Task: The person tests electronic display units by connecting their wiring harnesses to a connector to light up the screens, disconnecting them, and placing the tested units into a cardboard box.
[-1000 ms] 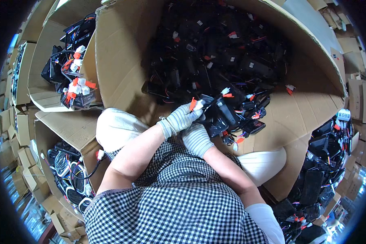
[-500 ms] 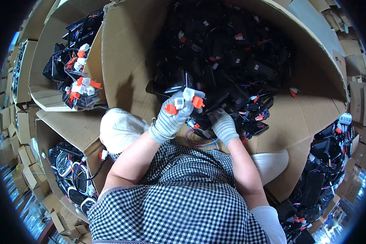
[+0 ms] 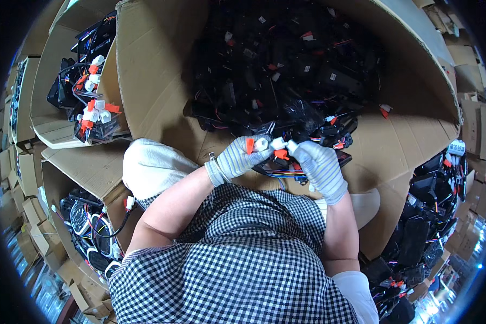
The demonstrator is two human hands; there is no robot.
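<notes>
- Centre of frame: I see the left hand (image 3: 238, 162) gripping white and orange plugs (image 3: 278, 143).
- Just right: right hand (image 3: 323, 170) pinching a white connector (image 3: 292, 145) beside them.
- Below: coloured wires (image 3: 286, 174).
- Upper centre: carton (image 3: 156, 70), black gadgets (image 3: 329, 76) heaped inside.

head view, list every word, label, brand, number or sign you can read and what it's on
None clearly legible.
Small white stickers on black units in the large carton: too small to read.
Pale label at right: dark print, too blurred to read.
White connectors: no print visible.
</notes>
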